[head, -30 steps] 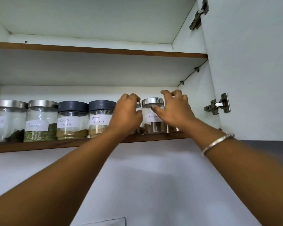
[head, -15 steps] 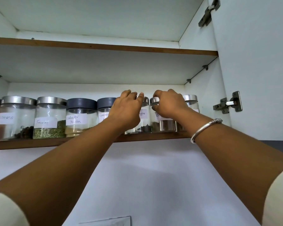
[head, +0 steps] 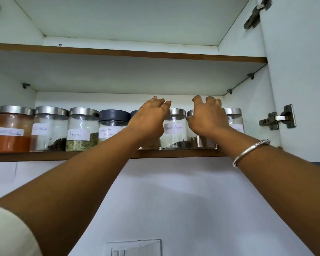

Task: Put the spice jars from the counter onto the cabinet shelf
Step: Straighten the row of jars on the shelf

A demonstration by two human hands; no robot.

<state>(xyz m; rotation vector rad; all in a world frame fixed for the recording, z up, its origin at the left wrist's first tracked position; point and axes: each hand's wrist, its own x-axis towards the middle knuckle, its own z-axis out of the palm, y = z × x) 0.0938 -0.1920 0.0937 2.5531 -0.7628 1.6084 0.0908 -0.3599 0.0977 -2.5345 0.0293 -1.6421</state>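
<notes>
A row of labelled glass spice jars stands along the front of the cabinet shelf. From the shelf's left end: a red powder jar, a cloves jar, a fennel jar and a dark-lidded coriander jar. Toward the shelf's right end, the left hand reaches up with straight fingers, holding nothing, just left of the black pepper jar. The right hand, wearing a silver bracelet, spreads loose fingers over a steel-lidded jar, without gripping. A last jar stands at the shelf's right end.
</notes>
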